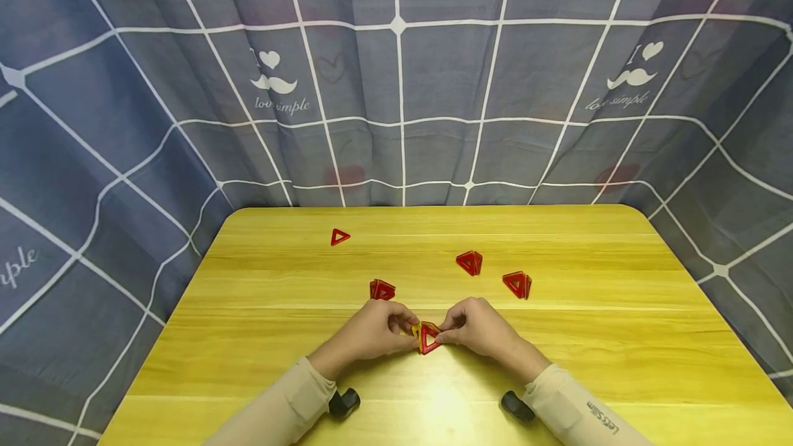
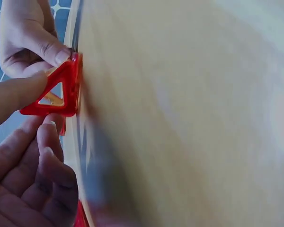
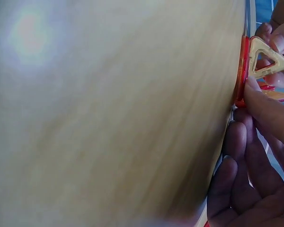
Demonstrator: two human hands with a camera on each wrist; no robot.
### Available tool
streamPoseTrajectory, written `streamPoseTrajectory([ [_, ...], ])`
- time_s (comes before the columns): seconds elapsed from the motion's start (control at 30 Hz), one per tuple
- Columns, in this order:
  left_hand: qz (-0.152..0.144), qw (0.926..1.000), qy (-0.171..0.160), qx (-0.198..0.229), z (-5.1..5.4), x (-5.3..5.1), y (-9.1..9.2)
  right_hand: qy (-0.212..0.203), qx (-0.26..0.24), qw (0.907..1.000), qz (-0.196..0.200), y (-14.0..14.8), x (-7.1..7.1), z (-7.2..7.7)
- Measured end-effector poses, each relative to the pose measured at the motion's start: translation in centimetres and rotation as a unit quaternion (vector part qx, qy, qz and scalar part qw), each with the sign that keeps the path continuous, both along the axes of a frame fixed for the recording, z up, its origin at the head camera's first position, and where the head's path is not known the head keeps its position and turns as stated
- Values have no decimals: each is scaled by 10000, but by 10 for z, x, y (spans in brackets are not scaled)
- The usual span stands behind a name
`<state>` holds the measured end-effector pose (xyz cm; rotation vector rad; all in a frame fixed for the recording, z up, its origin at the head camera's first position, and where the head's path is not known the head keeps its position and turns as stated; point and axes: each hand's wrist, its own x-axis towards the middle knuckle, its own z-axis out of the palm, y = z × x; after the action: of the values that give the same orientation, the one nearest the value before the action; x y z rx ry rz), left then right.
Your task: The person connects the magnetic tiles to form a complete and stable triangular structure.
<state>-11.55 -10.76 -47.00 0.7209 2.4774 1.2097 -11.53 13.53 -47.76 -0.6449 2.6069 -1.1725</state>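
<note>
Over the table's front middle, both hands hold a small group of triangular plastic frame tiles standing on edge against each other. My left hand [image 1: 376, 330] pinches the left side, where a yellow tile [image 3: 253, 57] shows. From the other side, my right hand [image 1: 482, 327] pinches a red triangular tile [image 1: 425, 348] between thumb and fingers. In the left wrist view, a red tile [image 2: 69, 103] with an open middle lies under the left thumb, and orange shows through its hole. Fingers cover parts of the tiles, so whether all edges meet I cannot tell.
A lone red triangle [image 1: 334, 240] lies flat at the back left of the wooden table [image 1: 260, 281]. Red tile clusters stand just beyond the left hand [image 1: 384, 290], at the centre right [image 1: 469, 261] and farther right [image 1: 515, 283]. A grey curtain [image 1: 434, 157] hangs behind.
</note>
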Motion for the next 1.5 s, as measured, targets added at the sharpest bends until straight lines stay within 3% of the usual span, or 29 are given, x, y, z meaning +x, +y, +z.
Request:
streamPoseTrajectory([
  [0.13,65,9999,-22,136,1,2,5,-21,-49,10000,70,1,0,0],
  [0.4,177,9998,-3,18,2,6,12,-33,-134,9995,297,2,0,0],
  [0.73,10,9997,214,139,1,6,13,-12,-87,9993,369,1,4,1],
  [0.93,47,9996,176,229,0,2,11,-141,-121,9988,460,1,5,3],
  [1.03,49,9992,374,116,-1,-1,11,-220,-151,9988,403,2,5,4],
  [1.2,12,9948,998,-210,-1,-6,13,-127,-268,9995,125,0,1,3],
  [1.37,28,9922,1227,-199,12,-9,8,-181,-293,9989,309,-4,-4,3],
  [1.5,556,9919,1134,139,26,-19,-6,-303,-293,9980,479,-5,-5,2],
])
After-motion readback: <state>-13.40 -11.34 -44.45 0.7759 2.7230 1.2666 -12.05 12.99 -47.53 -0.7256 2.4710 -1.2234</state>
